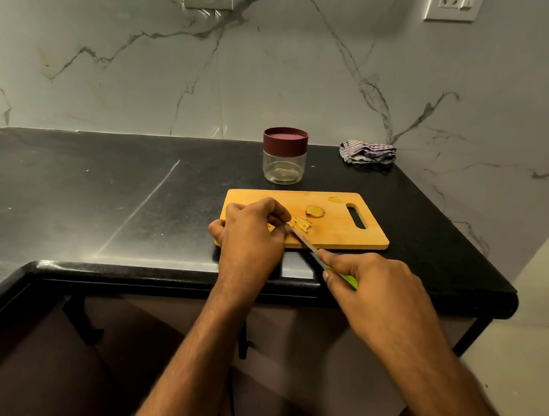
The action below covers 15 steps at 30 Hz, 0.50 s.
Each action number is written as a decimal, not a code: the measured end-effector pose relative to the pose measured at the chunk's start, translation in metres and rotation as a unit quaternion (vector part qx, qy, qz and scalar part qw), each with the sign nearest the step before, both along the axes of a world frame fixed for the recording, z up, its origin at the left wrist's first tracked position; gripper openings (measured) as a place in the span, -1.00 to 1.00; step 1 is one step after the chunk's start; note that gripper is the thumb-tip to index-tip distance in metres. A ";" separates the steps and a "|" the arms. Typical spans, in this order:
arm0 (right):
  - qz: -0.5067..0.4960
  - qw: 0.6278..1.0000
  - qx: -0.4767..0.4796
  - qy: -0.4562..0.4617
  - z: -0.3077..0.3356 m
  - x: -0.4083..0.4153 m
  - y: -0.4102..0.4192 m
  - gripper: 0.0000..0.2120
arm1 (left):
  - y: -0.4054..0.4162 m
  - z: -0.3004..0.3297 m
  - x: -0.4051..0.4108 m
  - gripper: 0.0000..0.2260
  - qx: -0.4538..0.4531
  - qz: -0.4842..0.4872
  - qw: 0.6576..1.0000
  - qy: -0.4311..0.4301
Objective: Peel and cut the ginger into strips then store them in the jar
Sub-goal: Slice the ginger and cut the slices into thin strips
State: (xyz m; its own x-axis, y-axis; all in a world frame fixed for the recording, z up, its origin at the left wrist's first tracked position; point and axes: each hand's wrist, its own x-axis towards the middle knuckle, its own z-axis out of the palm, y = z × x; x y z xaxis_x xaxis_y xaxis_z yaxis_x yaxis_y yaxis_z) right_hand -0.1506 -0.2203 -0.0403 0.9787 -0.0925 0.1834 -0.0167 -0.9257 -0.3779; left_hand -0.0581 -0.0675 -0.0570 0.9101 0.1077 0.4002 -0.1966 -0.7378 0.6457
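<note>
The cut ginger strips (301,224) lie in a small pile on the wooden cutting board (336,235), just beyond the curled fingertips of the left hand (252,230), which press down at the pile's near edge. The knife (306,242) blade reaches the pile beside those fingertips; the right hand (368,286) grips its green handle. 1 ginger slice (315,211) sits past the pile. The jar (284,155), lid on, stands farther back on the black counter (105,196).
</note>
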 end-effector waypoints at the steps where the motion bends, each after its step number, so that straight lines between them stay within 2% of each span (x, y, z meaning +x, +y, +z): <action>1: -0.003 1.000 -0.004 0.003 0.000 0.001 -0.001 -0.66 | 0.000 0.000 0.000 -0.91 0.003 0.000 1.000 -0.001; 9: 0.007 1.000 0.016 0.007 0.002 0.012 -0.001 -0.68 | -0.001 0.004 -0.001 -0.85 0.083 -0.022 0.996 0.024; 15: 0.014 0.999 0.032 -0.011 -0.001 0.010 -0.002 -0.66 | -0.001 0.003 0.000 -0.81 0.087 -0.036 0.995 0.016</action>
State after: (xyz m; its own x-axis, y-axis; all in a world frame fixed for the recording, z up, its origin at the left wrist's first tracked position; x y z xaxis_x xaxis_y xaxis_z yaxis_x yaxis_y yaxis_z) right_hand -0.1410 -0.2224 -0.0415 0.9770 -0.0768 0.1990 0.0181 -0.8996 -0.4364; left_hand -0.0577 -0.0682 -0.0543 0.9252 -0.0276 0.3785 -0.2357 -0.8236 0.5160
